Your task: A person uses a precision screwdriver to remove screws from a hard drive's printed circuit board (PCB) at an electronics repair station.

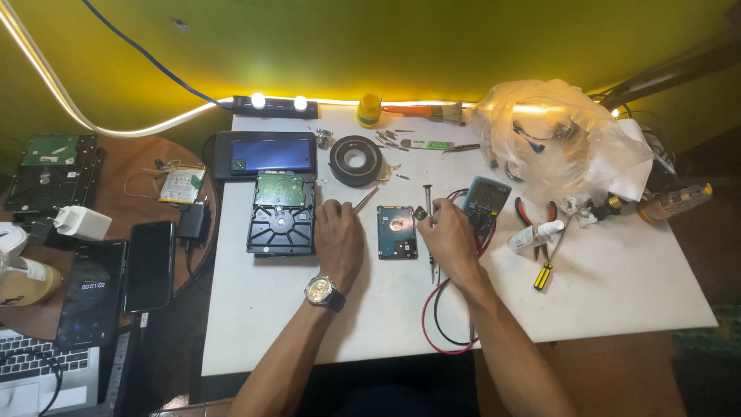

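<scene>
two bare hands work over a white table [617,286], seen from above. the left hand [340,235], with a wristwatch [320,291] on its wrist, lies knuckles up with the fingers curled down toward the tabletop; a thin metal tool [365,199] pokes out from the fingertips toward one o'clock, and it seems pinched there, though the grip itself is hidden under the hand. the right hand [450,235] is loosely closed, its fingertips gathered on a small dark piece at the upper right corner of a small hard drive [397,232]; how tightly they close i cannot tell. the small hard drive lies flat between the two hands, at three o'clock from the left hand and nine o'clock from the right, circuit side up, silver-grey with a blue-green board and a round shiny centre. a screwdriver [428,202] lies just beside the drive at its one o'clock. at nine o'clock from the left hand sits a larger black hard drive [282,216], green board at its top end. a multimeter [485,202] rests at one o'clock from the right hand, its red and black leads [436,313] looping down toward six o'clock past the right wrist. red-handled pliers [536,216] lie at three o'clock from the multimeter, and a dark roll of tape [355,160] lies at twelve o'clock from the left hand.
</scene>
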